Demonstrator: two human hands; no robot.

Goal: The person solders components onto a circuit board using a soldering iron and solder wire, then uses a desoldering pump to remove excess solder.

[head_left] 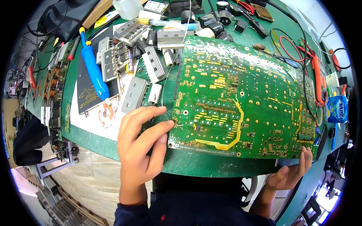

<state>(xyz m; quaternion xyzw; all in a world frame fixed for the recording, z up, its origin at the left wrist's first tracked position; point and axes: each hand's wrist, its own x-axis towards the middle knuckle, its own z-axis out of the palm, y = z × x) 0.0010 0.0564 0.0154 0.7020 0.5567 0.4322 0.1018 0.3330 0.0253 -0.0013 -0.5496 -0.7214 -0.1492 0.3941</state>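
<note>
From where I stand, a big green circuit board (pixel 260 109) lies on the green bench top (pixel 196 164), in front of the seated person. The left hand (pixel 145 141) has its fingers slightly spread, a fingertip at the board's left edge; the right hand (pixel 292 169) is at the near right corner, fingers bent. I can't tell whether either one grips. Beyond the left hand are finned metal heatsinks (pixel 134 94) and a blue desoldering pump (pixel 92 67).

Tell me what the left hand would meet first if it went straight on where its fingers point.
The green circuit board, at its left edge: the left hand points right toward it and seems to touch it, though depth there is unclear.
</note>
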